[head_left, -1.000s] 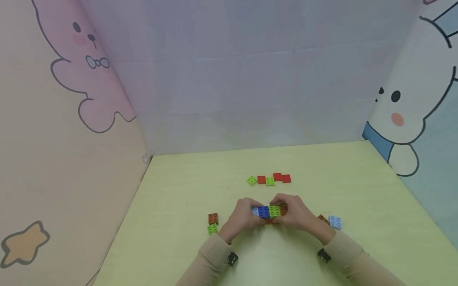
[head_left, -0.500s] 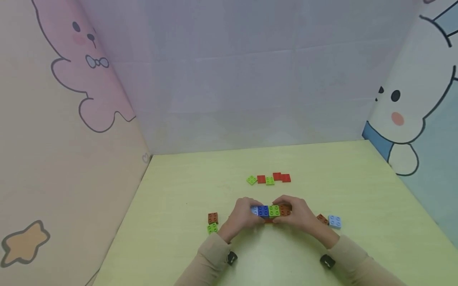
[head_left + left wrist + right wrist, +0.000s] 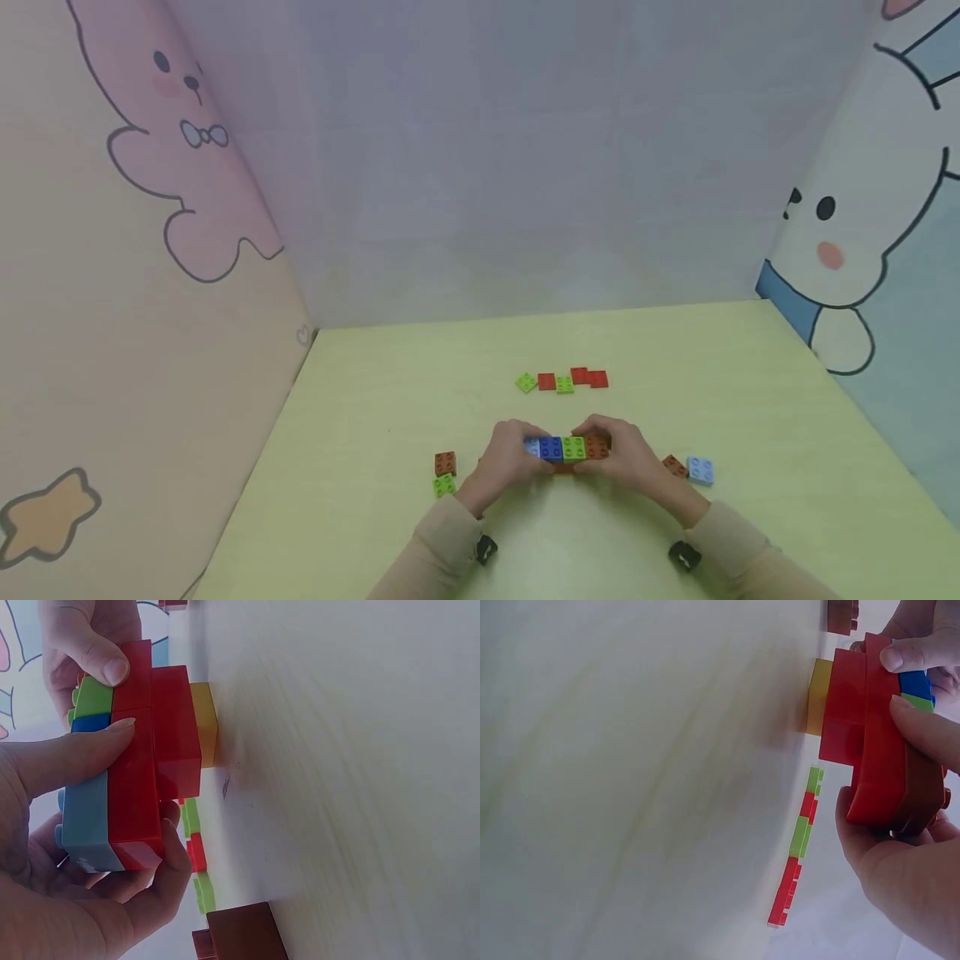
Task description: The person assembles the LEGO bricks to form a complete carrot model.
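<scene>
Both hands hold a stack of toy building bricks at the middle of the table. Its top row runs light blue (image 3: 86, 817), blue (image 3: 551, 449), green (image 3: 573, 448) and brown (image 3: 597, 447). Beneath lies a red layer (image 3: 135, 772), then a narrower red brick (image 3: 844, 709), with a yellow brick (image 3: 205, 724) lowest, at the tabletop. My left hand (image 3: 508, 460) grips the light blue end, thumb on the near side and fingers curled behind. At the brown end, my right hand (image 3: 626, 458) grips in the same way, its thumb against the red layer.
Flat green and red pieces (image 3: 564, 384) lie in a row farther back on the table (image 3: 390, 533). A brown brick (image 3: 446, 463) and a green brick (image 3: 444, 486) sit to the left. Another brown brick (image 3: 675, 467) and a light blue brick (image 3: 701, 471) are on the right.
My right hand has shifted slightly rightward along the stack, so more of the brown brick shows. The left hand keeps its hold in about the same place.
</scene>
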`<state>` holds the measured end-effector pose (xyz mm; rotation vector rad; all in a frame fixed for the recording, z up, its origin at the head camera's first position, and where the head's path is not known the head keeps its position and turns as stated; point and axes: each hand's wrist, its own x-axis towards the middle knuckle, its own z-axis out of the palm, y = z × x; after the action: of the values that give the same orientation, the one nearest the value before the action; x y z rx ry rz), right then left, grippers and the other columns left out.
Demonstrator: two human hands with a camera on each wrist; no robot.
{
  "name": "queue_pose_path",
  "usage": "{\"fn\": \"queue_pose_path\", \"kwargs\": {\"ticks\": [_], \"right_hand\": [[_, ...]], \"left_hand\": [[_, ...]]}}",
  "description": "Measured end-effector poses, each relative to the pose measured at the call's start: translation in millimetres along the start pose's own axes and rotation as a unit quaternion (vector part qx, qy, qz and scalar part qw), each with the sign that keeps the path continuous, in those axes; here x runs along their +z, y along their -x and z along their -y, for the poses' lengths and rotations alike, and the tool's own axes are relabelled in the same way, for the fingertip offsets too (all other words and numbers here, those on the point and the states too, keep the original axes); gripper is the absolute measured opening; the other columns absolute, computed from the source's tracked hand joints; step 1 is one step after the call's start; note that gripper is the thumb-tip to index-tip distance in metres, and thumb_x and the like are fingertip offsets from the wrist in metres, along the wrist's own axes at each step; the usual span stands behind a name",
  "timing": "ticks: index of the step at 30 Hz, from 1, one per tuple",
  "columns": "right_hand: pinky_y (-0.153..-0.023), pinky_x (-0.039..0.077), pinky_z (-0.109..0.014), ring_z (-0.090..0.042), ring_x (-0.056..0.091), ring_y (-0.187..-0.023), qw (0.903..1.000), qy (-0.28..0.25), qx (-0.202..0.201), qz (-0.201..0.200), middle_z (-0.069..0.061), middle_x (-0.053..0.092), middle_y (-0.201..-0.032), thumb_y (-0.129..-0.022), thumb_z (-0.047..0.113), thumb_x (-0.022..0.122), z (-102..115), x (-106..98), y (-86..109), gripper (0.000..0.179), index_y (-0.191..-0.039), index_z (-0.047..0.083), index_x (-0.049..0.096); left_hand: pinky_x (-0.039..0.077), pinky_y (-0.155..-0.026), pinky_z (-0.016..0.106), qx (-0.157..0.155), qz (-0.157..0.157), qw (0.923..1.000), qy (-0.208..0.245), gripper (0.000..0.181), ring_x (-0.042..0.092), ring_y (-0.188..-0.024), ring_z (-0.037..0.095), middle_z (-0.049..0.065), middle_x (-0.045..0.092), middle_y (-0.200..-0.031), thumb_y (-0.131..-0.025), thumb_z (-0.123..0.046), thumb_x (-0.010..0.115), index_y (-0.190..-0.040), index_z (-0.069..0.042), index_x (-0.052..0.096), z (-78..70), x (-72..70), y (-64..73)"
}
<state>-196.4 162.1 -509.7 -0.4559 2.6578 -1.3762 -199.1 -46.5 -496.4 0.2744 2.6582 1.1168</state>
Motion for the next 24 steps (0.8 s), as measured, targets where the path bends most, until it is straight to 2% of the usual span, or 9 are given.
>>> {"fn": "queue_pose_path", "kwargs": {"ticks": [7, 17, 24], "right_hand": [[-0.084, 0.042, -0.041, -0.018, 0.054, -0.094, 0.9998, -0.008, 0.018, 0.009, 0.007, 0.062, -0.102, -0.069, 0.014, 0.086, -2.3, 2.5, 4.2, 0.040, -0.104, 0.016, 0.067], [-0.083, 0.043, -0.042, -0.021, 0.055, -0.098, 0.9978, -0.056, 0.004, 0.035, 0.002, 0.062, -0.110, -0.072, 0.016, 0.084, -16.7, -0.2, 2.2, 0.045, -0.113, 0.012, 0.065], [-0.084, 0.041, -0.042, -0.022, 0.054, -0.099, 0.9975, -0.065, 0.001, 0.030, 0.003, 0.062, -0.109, -0.072, 0.014, 0.084, -15.3, -1.2, 0.4, 0.044, -0.112, 0.012, 0.065]], "left_hand": [[0.046, -0.070, 0.029, 0.019, 0.002, 0.9998, 0.006, 0.037, 0.051, -0.088, 0.014, -0.004, 0.062, -0.096, -0.067, -0.010, 0.086, -0.102, -0.011, 0.075, 3.3, 2.7, 3.1], [0.044, -0.071, 0.028, 0.054, -0.004, 0.9985, 0.002, 0.037, 0.053, -0.084, 0.010, -0.007, 0.064, -0.094, -0.066, -0.014, 0.088, -0.101, -0.014, 0.075, 7.4, 0.2, 2.2], [0.045, -0.070, 0.029, 0.043, -0.002, 0.9990, 0.013, 0.035, 0.053, -0.084, 0.010, -0.008, 0.063, -0.094, -0.067, -0.016, 0.087, -0.100, -0.016, 0.075, 11.0, -1.1, -0.6]]}}
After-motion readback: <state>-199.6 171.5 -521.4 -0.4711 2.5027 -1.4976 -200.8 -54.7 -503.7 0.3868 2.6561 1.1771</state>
